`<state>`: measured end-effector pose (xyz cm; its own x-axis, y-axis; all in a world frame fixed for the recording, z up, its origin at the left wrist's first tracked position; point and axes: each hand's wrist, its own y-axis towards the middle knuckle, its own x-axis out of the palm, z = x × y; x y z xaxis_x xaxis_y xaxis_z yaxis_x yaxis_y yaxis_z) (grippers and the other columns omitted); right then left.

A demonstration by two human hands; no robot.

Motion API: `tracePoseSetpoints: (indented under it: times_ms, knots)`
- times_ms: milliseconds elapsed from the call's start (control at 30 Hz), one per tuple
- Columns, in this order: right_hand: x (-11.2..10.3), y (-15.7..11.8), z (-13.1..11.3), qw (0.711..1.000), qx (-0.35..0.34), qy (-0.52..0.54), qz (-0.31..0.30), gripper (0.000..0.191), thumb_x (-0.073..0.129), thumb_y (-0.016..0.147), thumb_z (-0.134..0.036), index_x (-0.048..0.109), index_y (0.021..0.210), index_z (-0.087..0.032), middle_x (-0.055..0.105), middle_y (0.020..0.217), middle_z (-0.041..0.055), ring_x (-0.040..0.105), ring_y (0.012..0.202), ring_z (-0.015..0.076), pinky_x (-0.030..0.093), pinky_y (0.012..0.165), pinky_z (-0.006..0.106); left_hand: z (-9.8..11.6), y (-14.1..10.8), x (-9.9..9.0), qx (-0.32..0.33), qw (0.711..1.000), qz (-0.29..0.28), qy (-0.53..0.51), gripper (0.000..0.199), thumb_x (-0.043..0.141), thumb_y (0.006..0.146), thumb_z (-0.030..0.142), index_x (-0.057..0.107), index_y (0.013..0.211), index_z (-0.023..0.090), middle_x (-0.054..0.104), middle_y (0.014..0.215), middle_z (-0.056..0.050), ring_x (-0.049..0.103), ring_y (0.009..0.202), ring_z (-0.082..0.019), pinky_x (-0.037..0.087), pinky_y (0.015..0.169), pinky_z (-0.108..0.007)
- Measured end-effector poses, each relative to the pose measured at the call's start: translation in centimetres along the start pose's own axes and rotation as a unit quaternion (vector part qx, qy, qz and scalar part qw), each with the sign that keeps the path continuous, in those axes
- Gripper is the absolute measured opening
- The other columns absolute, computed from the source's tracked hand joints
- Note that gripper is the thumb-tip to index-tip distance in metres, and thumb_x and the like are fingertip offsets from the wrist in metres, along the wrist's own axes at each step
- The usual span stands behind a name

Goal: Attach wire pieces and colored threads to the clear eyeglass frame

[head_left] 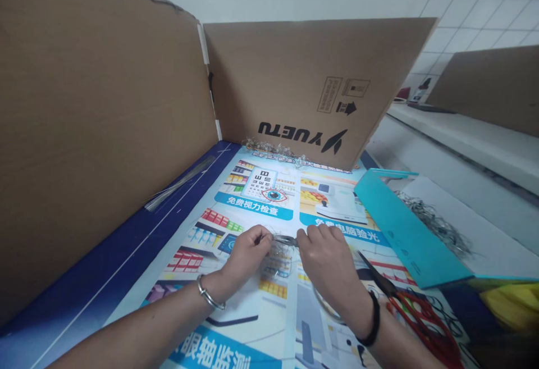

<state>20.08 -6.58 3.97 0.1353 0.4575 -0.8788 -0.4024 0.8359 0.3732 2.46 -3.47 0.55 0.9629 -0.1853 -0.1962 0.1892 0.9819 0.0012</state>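
In the middle of the head view, my left hand (251,247) is closed in a pinch on a thin, silvery wire (277,268) that loops loosely below the fingers. Opposite it, my right hand (325,254) is wrapped round a pair of pliers (287,240). Their narrow metal jaws point left and reach the wire beside my left fingertips; whether they bite on it I cannot tell. My right palm hides the plier handles. Under both hands lies a printed poster sheet (269,307) with pictures and large characters.
Red-handled scissors (415,310) lie right of my right forearm, near dark cords. A turquoise box (415,228) holds a heap of thin wires (438,223). Clear tangled strands (278,149) lie along the back cardboard panel (295,77). Straight strips (181,183) lie by the left cardboard panel (105,105).
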Motion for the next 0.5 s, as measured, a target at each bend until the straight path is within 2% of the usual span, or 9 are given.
tracePoseSetpoints:
  times_ms: [267,500]
  knots:
    - [-0.6,0.6,-0.9,0.999,0.013,-0.031,0.006,0.010,0.057,0.078,-0.009,0.061,0.083,-0.017,0.054,0.073,0.0061,0.045,0.072,0.0232,0.027,0.071,0.037,0.1,0.1,0.1,0.018,0.998,0.048,0.024,0.010,0.046,0.072,0.019,0.050,0.063,0.018,0.050,0.056,0.004,0.045,0.057,-0.012,0.037,0.059,-0.024]
    - [-0.9,0.9,-1.4,0.999,0.019,-0.038,0.015,0.011,0.056,0.077,-0.007,0.061,0.080,-0.016,0.054,0.072,0.0066,0.045,0.072,0.0233,0.027,0.070,0.037,-0.2,0.2,0.1,0.026,0.997,0.060,0.046,0.012,0.046,0.074,0.020,0.047,0.062,0.019,0.049,0.056,0.004,0.045,0.057,-0.012,0.036,0.059,-0.023]
